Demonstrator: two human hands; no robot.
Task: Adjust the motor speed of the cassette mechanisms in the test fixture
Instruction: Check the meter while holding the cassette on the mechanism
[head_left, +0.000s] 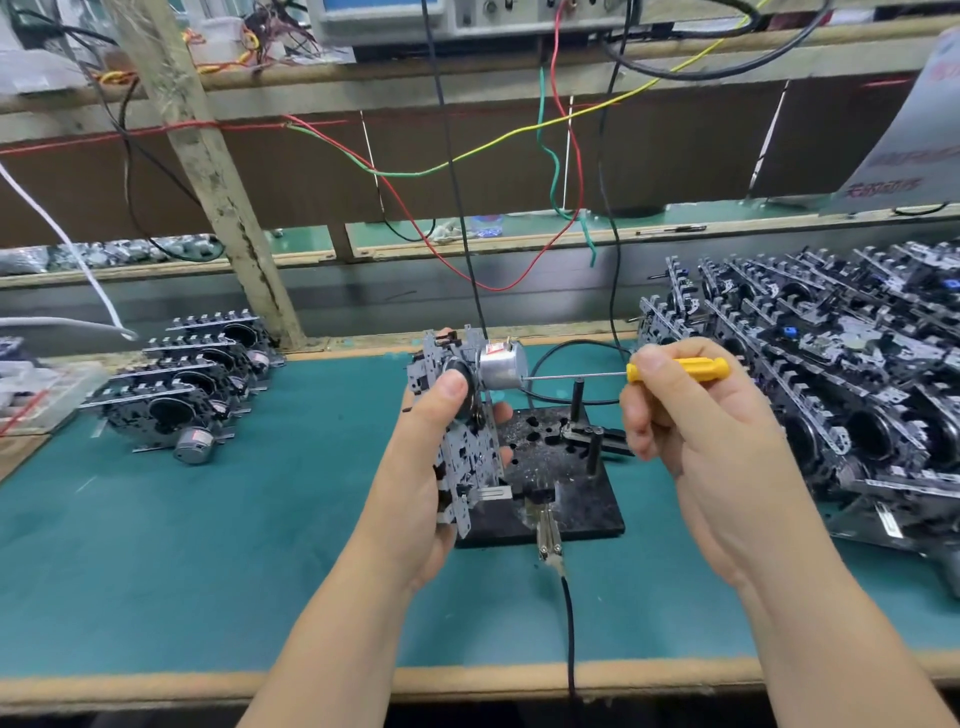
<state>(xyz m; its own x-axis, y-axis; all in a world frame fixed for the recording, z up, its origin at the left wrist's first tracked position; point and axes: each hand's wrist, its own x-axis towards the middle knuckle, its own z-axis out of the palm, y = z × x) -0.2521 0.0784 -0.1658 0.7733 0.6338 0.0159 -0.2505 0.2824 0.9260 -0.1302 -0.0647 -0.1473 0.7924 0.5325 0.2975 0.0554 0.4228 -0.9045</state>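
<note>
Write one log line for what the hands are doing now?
left hand: holds cassette mechanism upright over test fixture | right hand: pinches yellow screwdriver | tip at motor end

Screwdriver: yellow handle, bare steel shaft. Motor: silver can, small red-and-white label. Cassette mechanism: grey metal plate with black parts. Test fixture: glossy black block. Desk: teal mat, tan edge. Wires in upper centre of frame: red, green, yellow, black.

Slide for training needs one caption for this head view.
Left hand holds a cassette mechanism upright while right hand points a yellow screwdriver at its motor.
</note>
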